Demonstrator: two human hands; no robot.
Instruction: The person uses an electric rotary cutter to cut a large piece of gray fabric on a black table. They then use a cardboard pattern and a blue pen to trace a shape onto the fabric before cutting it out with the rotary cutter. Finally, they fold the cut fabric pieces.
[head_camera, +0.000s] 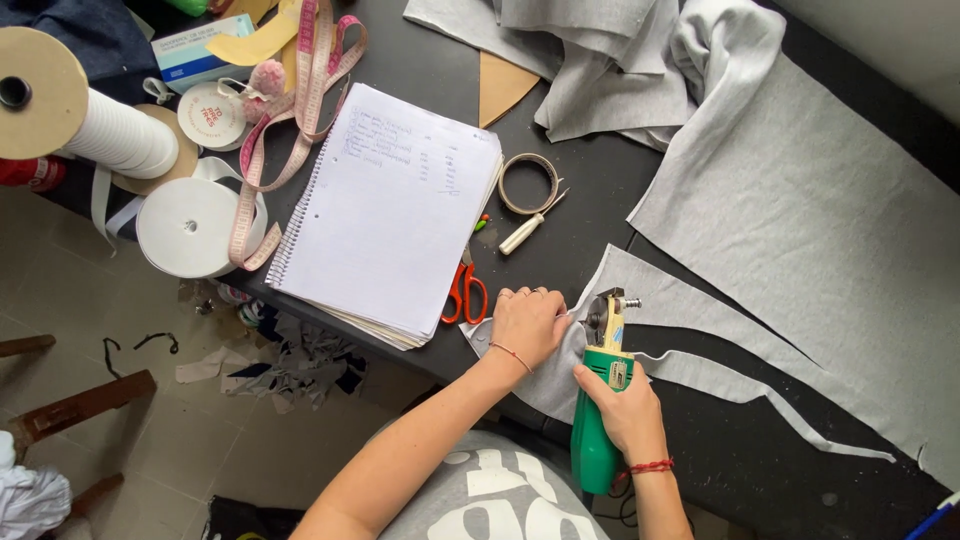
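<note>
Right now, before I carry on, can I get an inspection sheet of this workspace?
Surface: black table, mostly covered.
Job's things: grey fabric in cut strips; green cutter on its edge.
Clutter: notebook, red scissors, tape ring, awl, measuring tape, white spools, box.
Hands: left hand presses the fabric flat, fingers spread; right hand grips the cutter.
Cables: nothing seen for certain.
Surroundings: fabric scraps on tiled floor; wooden chair at left.
</note>
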